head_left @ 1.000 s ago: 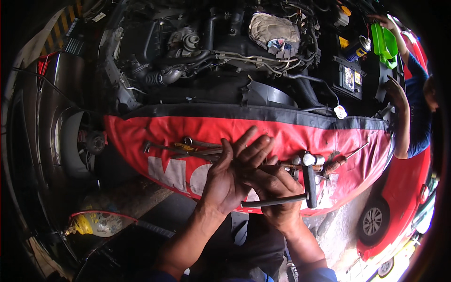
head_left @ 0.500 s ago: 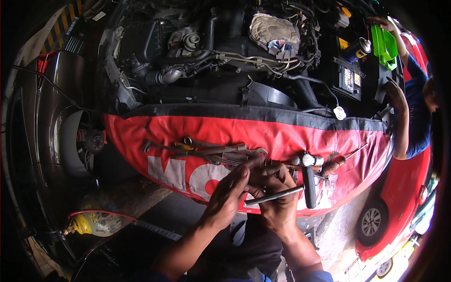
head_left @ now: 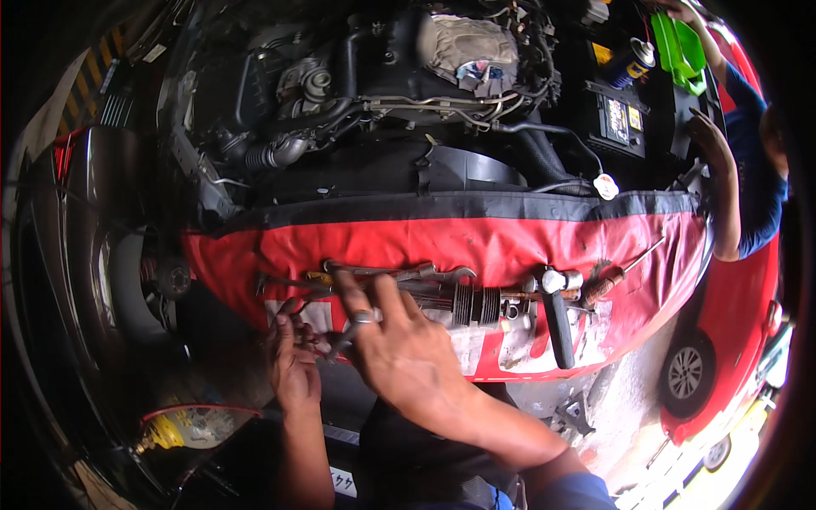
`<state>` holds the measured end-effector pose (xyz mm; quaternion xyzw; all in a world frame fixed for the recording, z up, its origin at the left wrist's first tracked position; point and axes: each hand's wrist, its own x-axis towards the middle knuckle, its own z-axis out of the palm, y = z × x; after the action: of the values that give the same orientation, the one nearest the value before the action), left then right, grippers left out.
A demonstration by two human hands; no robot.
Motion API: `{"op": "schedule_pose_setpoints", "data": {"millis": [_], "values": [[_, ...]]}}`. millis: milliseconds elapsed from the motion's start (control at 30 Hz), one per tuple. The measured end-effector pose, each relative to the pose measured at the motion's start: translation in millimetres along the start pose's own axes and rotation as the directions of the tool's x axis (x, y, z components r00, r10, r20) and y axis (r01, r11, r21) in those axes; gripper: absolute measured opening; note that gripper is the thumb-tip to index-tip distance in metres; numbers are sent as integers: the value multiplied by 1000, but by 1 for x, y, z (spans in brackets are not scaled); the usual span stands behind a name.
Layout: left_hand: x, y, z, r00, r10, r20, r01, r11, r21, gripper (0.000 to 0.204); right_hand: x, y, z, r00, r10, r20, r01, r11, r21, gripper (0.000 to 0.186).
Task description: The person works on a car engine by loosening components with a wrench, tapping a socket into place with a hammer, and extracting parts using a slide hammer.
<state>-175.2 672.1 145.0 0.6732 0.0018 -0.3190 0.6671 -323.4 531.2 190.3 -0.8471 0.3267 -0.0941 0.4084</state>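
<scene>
The left hand (head_left: 295, 365) is curling its fingers beside a grey metal tool (head_left: 342, 340); I cannot tell whether its grip is pinching anything. The right hand (head_left: 408, 353) is reaching over that tool, fingers parted, its hold unclear. Beyond, the engine (head_left: 387, 81) is lying exposed. Wrenches (head_left: 421, 270), ribbed black parts (head_left: 463, 304), a hammer (head_left: 558, 327) and a screwdriver (head_left: 602, 287) are lying out on the red cover (head_left: 527, 231), so the work is looking unfinished.

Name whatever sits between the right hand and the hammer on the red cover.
In the head view, dark ribbed pieces lie on the red cover between the right hand and the hammer.
</scene>
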Motion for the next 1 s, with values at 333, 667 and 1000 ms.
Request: {"op": "schedule_pose_setpoints", "data": {"millis": [333,667,1000], "values": [[28,-6,9,996,66,-51,-62,995,84,44,81,59,108,997,-34,-69,10,944,-330,44],[70,-17,49,998,11,58,-19,990,138,32,26,140,-4,935,-128,-332,80,985,-154,44],[55,21,291,664,130,736,-442,863,247,21,-63,452,-271,650,156,-744,-453,865,-215,23]]}}
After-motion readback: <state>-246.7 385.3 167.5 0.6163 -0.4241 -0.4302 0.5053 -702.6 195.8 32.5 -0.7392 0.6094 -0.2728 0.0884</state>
